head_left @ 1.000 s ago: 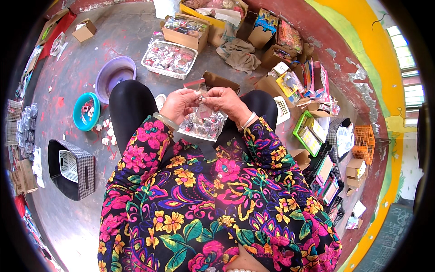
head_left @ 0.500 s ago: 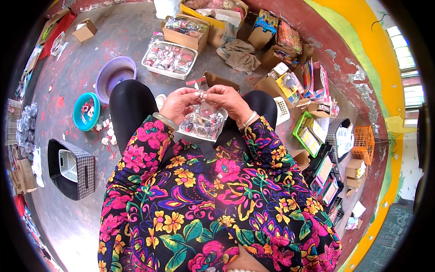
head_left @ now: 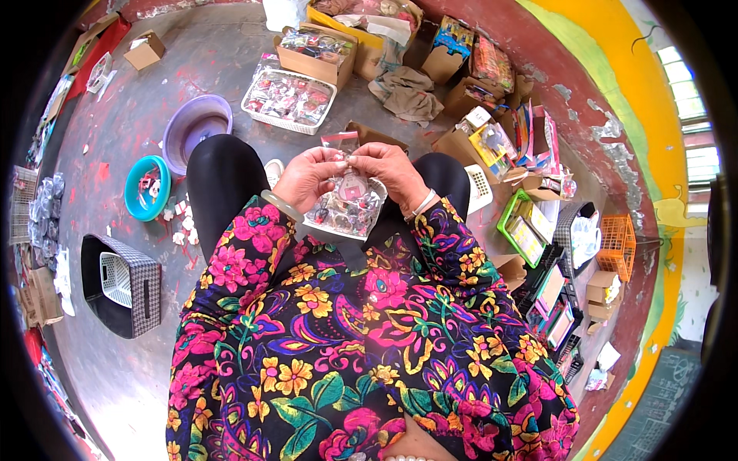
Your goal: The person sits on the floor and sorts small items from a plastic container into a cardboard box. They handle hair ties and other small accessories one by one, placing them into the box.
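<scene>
Both my hands meet above my lap around a small clear plastic bag (head_left: 353,186) with a round pinkish item showing inside. My left hand (head_left: 307,177) pinches the bag's upper edge at one side, thumb and forefinger closed. Opposite it, my right hand (head_left: 390,170) pinches the same edge, its fingertips close to the left ones. A red strip (head_left: 342,140) shows just above the fingers; I cannot tell whether it belongs to the bag. Directly under the bag, between my thighs, sits a white basket (head_left: 332,230) full of small, shiny wrapped pieces.
A white basket of packaged trinkets (head_left: 269,117) and a cardboard box (head_left: 327,67) stand ahead. At left are a purple basin (head_left: 175,138), a teal basin (head_left: 132,192) and a checked bin (head_left: 142,307). A green basket (head_left: 510,230) and several crates line the right.
My fingertips have spread slightly apart along the bag's edge. The bag hangs flatter, its round item plainer, and more of the red strip shows above my hands.
</scene>
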Demonstrator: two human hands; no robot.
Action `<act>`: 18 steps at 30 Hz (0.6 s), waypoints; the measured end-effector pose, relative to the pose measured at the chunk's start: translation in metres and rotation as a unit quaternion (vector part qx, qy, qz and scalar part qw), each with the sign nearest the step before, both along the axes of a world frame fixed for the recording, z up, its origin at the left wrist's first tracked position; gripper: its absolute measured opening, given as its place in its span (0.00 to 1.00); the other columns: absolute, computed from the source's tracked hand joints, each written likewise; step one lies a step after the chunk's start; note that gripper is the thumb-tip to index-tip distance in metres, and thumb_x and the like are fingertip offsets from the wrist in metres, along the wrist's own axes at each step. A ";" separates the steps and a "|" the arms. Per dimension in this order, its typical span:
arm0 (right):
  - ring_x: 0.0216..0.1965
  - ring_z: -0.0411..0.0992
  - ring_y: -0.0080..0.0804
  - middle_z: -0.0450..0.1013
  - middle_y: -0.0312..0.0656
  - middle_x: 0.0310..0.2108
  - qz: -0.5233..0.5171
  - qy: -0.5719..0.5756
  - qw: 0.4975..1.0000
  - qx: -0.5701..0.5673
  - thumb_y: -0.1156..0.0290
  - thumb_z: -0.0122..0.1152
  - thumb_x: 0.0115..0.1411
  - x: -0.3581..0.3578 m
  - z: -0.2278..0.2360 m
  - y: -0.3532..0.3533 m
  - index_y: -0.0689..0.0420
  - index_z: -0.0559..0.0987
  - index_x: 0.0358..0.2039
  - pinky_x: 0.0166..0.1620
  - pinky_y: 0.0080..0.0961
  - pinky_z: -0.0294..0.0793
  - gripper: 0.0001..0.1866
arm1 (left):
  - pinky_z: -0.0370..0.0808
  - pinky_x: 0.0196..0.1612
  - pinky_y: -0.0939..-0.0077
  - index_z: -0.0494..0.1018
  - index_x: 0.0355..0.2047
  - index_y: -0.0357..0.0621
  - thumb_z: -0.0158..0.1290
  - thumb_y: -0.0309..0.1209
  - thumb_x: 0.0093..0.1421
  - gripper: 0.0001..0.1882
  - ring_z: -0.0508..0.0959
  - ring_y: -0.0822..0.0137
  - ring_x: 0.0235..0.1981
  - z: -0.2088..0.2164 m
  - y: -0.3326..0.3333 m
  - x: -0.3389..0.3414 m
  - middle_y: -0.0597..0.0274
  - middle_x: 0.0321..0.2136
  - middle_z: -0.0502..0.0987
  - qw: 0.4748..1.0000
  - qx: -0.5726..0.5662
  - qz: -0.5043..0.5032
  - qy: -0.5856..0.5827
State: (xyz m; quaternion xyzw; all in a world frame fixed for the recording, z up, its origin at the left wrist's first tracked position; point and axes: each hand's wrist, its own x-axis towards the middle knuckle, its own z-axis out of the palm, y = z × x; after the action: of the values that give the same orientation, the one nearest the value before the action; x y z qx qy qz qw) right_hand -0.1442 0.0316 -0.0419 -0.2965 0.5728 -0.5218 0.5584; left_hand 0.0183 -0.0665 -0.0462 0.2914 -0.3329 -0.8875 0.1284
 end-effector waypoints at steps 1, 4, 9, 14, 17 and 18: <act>0.26 0.67 0.15 0.71 0.32 0.25 0.003 -0.001 1.000 -0.002 0.70 0.61 0.52 -0.001 -0.001 0.000 0.61 0.76 0.30 0.31 0.13 0.66 0.08 | 0.69 0.23 0.90 0.69 0.34 0.42 0.52 0.22 0.54 0.07 0.73 0.77 0.27 0.001 0.000 -0.001 0.67 0.28 0.73 1.000 -0.002 -0.003 -0.004; 0.28 0.68 0.16 0.72 0.33 0.26 0.018 0.026 0.999 -0.006 0.71 0.61 0.52 0.005 0.002 -0.002 0.61 0.76 0.31 0.33 0.14 0.67 0.09 | 0.69 0.23 0.90 0.69 0.33 0.42 0.53 0.21 0.53 0.08 0.73 0.77 0.27 -0.004 -0.003 0.002 0.67 0.28 0.73 1.000 -0.001 -0.016 0.006; 0.30 0.69 0.18 0.73 0.34 0.28 0.034 0.024 0.999 -0.017 0.71 0.62 0.52 0.006 0.004 -0.002 0.62 0.76 0.32 0.35 0.15 0.68 0.09 | 0.67 0.24 0.91 0.69 0.33 0.43 0.52 0.21 0.53 0.07 0.73 0.78 0.26 -0.004 -0.001 0.004 0.68 0.27 0.73 1.000 -0.015 -0.019 0.016; 0.30 0.69 0.18 0.73 0.34 0.28 0.026 0.007 1.000 -0.010 0.72 0.61 0.52 0.003 0.001 -0.002 0.62 0.76 0.32 0.36 0.14 0.68 0.08 | 0.68 0.23 0.89 0.69 0.31 0.41 0.53 0.21 0.52 0.07 0.74 0.76 0.26 -0.005 -0.001 0.003 0.64 0.27 0.74 1.000 -0.008 -0.012 0.008; 0.26 0.68 0.16 0.73 0.33 0.25 0.004 -0.020 0.999 -0.027 0.73 0.60 0.51 0.006 0.004 -0.001 0.62 0.77 0.29 0.31 0.13 0.67 0.06 | 0.69 0.23 0.89 0.69 0.32 0.40 0.53 0.21 0.53 0.06 0.74 0.76 0.26 -0.005 -0.002 0.004 0.64 0.27 0.74 1.000 -0.002 -0.013 0.016; 0.26 0.68 0.16 0.72 0.33 0.25 0.002 -0.021 0.999 -0.030 0.73 0.60 0.51 0.007 0.005 -0.001 0.62 0.77 0.29 0.31 0.13 0.66 0.06 | 0.69 0.23 0.90 0.69 0.32 0.40 0.52 0.21 0.53 0.06 0.74 0.76 0.26 -0.007 -0.002 0.005 0.64 0.27 0.74 1.000 0.002 -0.014 0.019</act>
State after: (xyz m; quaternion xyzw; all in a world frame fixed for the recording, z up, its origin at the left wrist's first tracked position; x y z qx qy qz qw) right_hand -0.1376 0.0304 -0.0371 -0.3031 0.5446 -0.5434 0.5624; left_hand 0.0229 -0.0689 -0.0529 0.2698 -0.3328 -0.8953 0.1218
